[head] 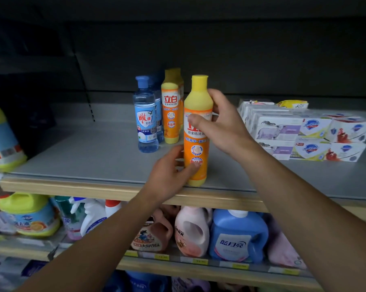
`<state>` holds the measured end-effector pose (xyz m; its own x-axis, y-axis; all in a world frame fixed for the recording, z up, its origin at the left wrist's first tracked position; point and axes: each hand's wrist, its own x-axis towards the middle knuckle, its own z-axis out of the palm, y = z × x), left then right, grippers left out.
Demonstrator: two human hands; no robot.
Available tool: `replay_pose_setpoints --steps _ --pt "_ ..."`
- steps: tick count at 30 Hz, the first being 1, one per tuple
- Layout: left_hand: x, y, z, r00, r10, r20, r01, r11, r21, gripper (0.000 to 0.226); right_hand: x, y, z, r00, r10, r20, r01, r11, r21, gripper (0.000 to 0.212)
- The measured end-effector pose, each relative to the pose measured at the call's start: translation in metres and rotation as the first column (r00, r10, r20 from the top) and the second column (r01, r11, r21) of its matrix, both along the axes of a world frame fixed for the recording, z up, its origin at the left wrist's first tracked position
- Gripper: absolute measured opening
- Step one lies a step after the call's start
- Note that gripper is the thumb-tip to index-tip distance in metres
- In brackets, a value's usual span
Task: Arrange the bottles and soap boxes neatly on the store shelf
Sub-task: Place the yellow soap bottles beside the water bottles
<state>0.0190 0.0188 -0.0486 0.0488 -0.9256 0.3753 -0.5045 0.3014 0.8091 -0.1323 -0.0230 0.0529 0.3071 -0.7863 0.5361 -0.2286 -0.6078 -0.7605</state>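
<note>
orange bottle [197, 131] in both hands

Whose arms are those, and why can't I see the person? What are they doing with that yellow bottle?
The camera sits on the person's head and looks forward and down, so you see only their arms. There is just this one picture. Both hands hold an orange and yellow bottle standing upright near the front edge of a grey store shelf. The right hand grips it near the top, the left hand near the bottom. Behind it stand more orange bottles and blue bottles. Stacked soap boxes lie to the right. Bigger jugs fill the shelf below.
</note>
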Motion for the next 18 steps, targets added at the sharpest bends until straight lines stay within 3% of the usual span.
replay_pose_setpoints --steps 4,10,14,18 --pt "0.038 -0.001 -0.007 0.944 0.163 0.286 -0.173 0.985 0.009 0.046 0.002 -0.009 -0.001 0.999 0.027 -0.019 -0.027 0.999 0.047 0.058" --pt "0.086 -0.001 -0.009 0.733 0.258 0.630 -0.333 0.943 0.000 0.056 -0.003 -0.008 -0.039 0.987 0.036 -0.157 -0.007 0.984 0.180 0.066" --pt "0.098 -0.005 -0.012 0.651 0.252 0.716 -0.373 0.928 0.012 0.054 -0.005 0.003 -0.087 0.973 -0.063 -0.224 0.102 0.981 0.165 0.066" --pt "0.095 -0.008 -0.021 0.620 0.316 0.718 -0.403 0.913 -0.054 0.045 0.009 -0.014 -0.094 0.961 -0.151 -0.231 0.187 0.972 0.140 0.062"
